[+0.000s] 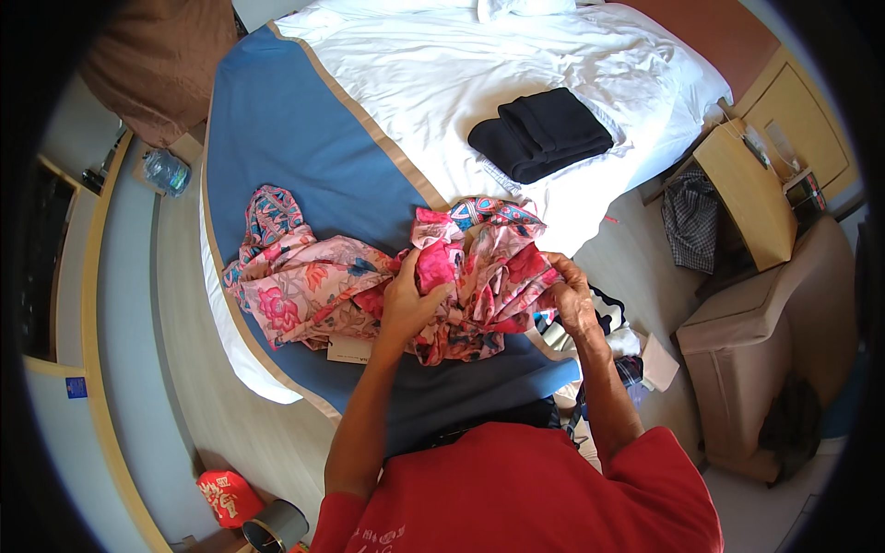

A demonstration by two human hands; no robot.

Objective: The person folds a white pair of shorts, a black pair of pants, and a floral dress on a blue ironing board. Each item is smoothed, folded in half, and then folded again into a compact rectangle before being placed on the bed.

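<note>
A pink floral garment [311,283] with blue patterned trim lies rumpled across the foot of the bed. My left hand [411,297] grips a bunched part near its middle, thumb pressed on the bright pink cloth. At the garment's right end, my right hand [570,294] pinches the fabric between thumb and fingers. A white paper tag [348,350] with writing sticks out from under the cloth, beside my left forearm. The fabric between my hands is gathered in loose folds. Which part of the garment each hand holds, I cannot tell.
Folded black clothing [543,135] rests on the white bedding [429,76], beyond the blue bed runner [276,131]. Several clothes [626,345] are piled right of the bed. An armchair [740,332] and a wooden desk [747,193] stand further right. A waste bin [276,525] is at lower left.
</note>
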